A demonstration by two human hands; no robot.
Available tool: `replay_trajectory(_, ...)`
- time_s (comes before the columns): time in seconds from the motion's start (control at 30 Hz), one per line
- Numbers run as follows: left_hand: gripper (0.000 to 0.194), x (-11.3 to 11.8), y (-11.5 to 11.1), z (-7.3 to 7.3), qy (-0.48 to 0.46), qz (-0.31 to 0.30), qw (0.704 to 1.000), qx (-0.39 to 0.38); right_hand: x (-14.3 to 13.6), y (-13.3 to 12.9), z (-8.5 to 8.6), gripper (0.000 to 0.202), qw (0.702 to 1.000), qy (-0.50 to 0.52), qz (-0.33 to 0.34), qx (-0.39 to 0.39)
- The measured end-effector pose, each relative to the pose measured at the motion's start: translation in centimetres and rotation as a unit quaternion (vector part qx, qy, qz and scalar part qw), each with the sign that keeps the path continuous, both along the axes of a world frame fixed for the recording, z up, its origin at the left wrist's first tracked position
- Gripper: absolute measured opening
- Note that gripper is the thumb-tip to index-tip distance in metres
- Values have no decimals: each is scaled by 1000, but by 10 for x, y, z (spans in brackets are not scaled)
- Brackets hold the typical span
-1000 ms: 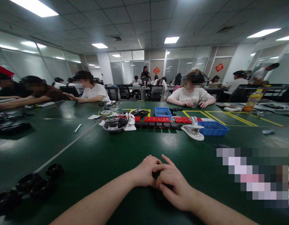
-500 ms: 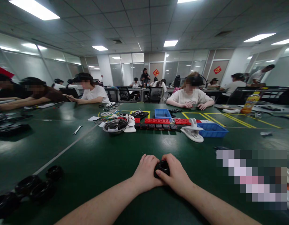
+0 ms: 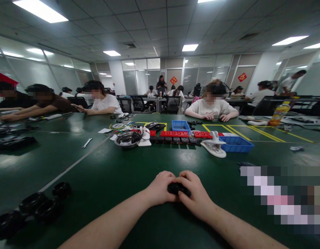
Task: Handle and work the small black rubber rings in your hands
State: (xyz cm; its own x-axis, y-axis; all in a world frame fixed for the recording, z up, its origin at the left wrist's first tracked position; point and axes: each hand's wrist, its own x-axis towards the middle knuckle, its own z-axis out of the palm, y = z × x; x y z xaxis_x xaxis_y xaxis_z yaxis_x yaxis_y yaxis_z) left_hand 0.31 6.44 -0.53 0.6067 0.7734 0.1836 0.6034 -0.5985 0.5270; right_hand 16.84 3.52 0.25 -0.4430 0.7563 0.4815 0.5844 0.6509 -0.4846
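Between my hands, just above the near part of the green table, is a glossy black ring-shaped part (image 3: 178,188). My left hand (image 3: 161,186) curls around its left side, the fingers closed against it. My right hand (image 3: 193,189) grips it from the right, fingers over the top and thumb at the front. Its hole is mostly hidden, as the part is tilted and covered by fingers. Several similar black rings (image 3: 35,203) lie together on the table at the lower left.
Ahead stand a metal bowl of cables (image 3: 127,140), a row of red and black blocks (image 3: 175,135), a white clamp-like stand (image 3: 214,145) and a blue bin (image 3: 236,144). A wrench (image 3: 86,143) lies left. Across the table sits a person (image 3: 212,103).
The black ring has been turned between my hands, so its hole no longer faces me. My right fingers have shifted over its top. The hands stay in about the same place.
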Motion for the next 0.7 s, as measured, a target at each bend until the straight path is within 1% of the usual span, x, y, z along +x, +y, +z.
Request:
replay_trajectory(0.07,30,-3,2,1,-4,-31,1000,1,0,-2,3,34,998,15,57,-14)
replay_trajectory(0.17,28,-5,3,0,4,-61,998,4,-2,-7,10,27,989,19,142,-34)
replay_trajectory(0.23,29,-5,3,-1,13,-76,997,5,-3,-9,13,25,985,15,166,-35)
replay_trajectory(0.33,30,-3,2,-3,17,-92,996,8,-4,-11,16,24,985,14,166,-38)
replay_trajectory(0.5,28,-3,1,-4,26,-97,995,11,-2,-14,19,23,986,18,162,-33)
replay_trajectory(0.53,31,-4,1,-3,27,-97,995,11,-1,-14,19,23,986,14,163,-21)
replay_trajectory(0.6,43,-4,1,-2,25,-90,996,7,1,-14,18,24,987,-1,160,10)
replay_trajectory(0.63,51,-4,0,-2,22,-87,996,2,1,-14,17,26,988,-8,151,27)
replay_trajectory(0.7,65,-4,-2,1,16,-80,997,-8,2,-12,14,29,992,-10,111,53)
